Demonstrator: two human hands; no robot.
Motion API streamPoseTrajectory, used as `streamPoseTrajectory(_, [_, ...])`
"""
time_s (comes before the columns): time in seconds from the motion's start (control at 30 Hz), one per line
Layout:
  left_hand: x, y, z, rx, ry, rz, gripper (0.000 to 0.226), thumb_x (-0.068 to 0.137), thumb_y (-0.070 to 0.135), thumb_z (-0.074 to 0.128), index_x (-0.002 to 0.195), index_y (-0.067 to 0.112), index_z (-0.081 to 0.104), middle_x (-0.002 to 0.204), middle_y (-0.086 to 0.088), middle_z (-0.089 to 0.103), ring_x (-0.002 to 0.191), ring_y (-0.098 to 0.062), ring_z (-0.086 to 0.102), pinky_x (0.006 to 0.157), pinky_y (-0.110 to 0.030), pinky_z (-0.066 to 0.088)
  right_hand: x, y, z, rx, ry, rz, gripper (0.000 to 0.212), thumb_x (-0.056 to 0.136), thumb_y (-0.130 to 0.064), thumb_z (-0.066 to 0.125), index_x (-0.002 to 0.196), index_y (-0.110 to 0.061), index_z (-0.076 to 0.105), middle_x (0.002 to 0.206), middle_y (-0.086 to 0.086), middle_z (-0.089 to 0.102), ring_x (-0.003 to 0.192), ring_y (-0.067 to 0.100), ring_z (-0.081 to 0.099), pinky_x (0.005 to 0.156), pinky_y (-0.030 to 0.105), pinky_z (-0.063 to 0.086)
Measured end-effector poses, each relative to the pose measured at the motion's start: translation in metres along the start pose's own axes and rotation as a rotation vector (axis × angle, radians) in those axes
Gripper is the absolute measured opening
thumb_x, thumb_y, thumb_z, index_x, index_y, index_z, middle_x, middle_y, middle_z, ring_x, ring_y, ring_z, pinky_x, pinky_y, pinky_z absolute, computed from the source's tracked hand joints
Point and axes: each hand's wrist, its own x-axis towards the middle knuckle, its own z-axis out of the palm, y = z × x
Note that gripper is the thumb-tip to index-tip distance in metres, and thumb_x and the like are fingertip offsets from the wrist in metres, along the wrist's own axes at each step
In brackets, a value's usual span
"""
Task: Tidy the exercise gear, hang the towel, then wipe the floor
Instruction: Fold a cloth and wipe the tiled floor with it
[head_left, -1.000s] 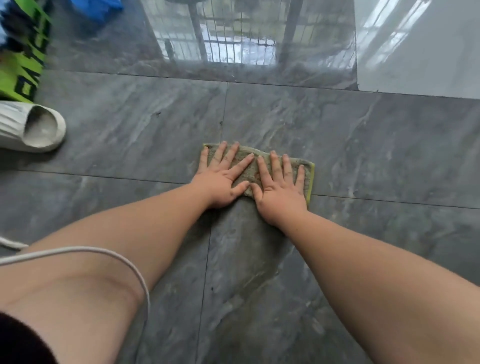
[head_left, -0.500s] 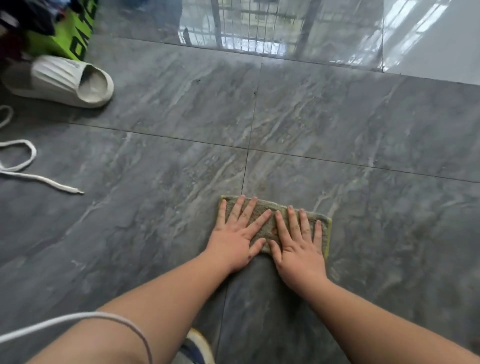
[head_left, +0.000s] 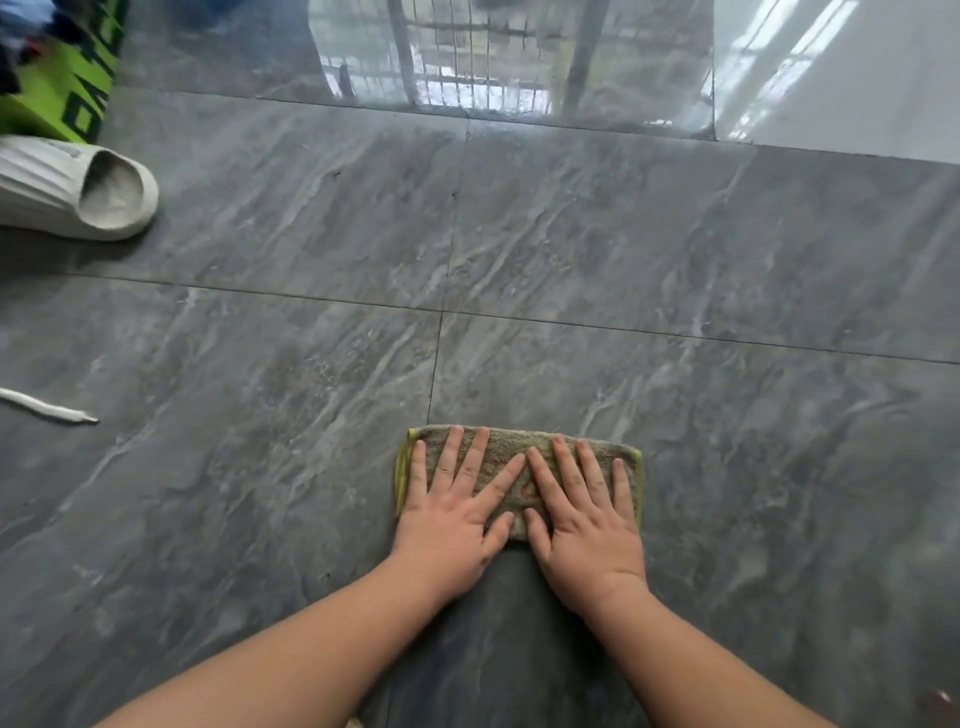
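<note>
Grey tile floor (head_left: 675, 249); both hands flat on cloth (head_left: 511, 452), slipper (head_left: 72, 187) well apart.

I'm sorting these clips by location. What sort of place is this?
Probably the inside of a home, seen at floor level. The floor is glossy grey marble-look tile that mirrors a barred window or door, a white slipper lies on it, and both hands press a cleaning cloth flat.

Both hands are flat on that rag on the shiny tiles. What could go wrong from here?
The grey floor looks glossy and possibly damp, so the left hand and right hand pressing on the cloth could slide out. Pushed far to the left, the cloth could drag the white cord end or bump the slipper.
</note>
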Motion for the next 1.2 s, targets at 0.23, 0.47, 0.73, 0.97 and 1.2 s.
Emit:
streamPoseTrajectory(0.23, [0.088,0.052,-0.026,-0.001,-0.037,0.005,0.065,0.096,0.060,0.017,0.150,0.048,-0.017,0.157,0.001,-0.032,0.145,-0.025,-0.032,0.112,-0.060,-0.021,0.047,0.080,-0.023,-0.021,0.002,0.079,0.069,0.092,-0.058,0.029,0.154,-0.042,0.003,0.163,-0.008,0.003,0.151,0.014,0.004,0.121,0.047,-0.003])
streamPoseTrajectory(0.47, [0.168,0.136,-0.043,0.091,-0.066,0.283,0.064,0.095,0.060,0.017,0.152,0.047,-0.010,0.164,-0.001,-0.018,0.149,-0.029,-0.022,0.113,-0.062,-0.017,0.030,0.162,-0.036,0.012,-0.004,0.416,0.068,0.092,-0.055,0.014,0.153,-0.041,-0.011,0.161,-0.010,-0.019,0.151,0.013,-0.013,0.121,0.043,-0.011])
streamPoseTrajectory(0.73, [0.206,0.221,-0.039,0.156,-0.055,0.537,0.064,0.095,0.058,0.020,0.153,0.047,-0.003,0.165,-0.002,-0.012,0.151,-0.030,-0.016,0.114,-0.062,-0.015,-0.013,0.221,-0.039,0.054,0.029,0.674,0.069,0.092,-0.055,0.015,0.156,-0.034,-0.005,0.166,-0.002,-0.008,0.151,0.019,-0.008,0.122,0.045,-0.004])
streamPoseTrajectory(0.97, [0.194,0.189,-0.037,0.203,-0.040,0.675,0.062,0.095,0.057,0.017,0.152,0.049,-0.003,0.166,0.001,-0.009,0.151,-0.026,-0.014,0.117,-0.059,-0.011,-0.035,0.155,-0.016,0.124,0.061,0.773,0.072,0.095,-0.055,0.018,0.157,-0.024,-0.002,0.166,0.006,-0.006,0.151,0.025,-0.008,0.121,0.049,-0.007])
streamPoseTrajectory(1.2, [0.157,0.123,-0.037,0.283,-0.095,0.872,0.062,0.095,0.055,0.022,0.152,0.051,-0.004,0.166,0.000,-0.008,0.151,-0.030,-0.012,0.118,-0.060,-0.006,-0.058,0.056,-0.001,0.231,0.055,0.852,0.076,0.093,-0.054,0.029,0.157,-0.018,0.013,0.165,0.014,0.006,0.151,0.034,0.004,0.120,0.055,0.004])
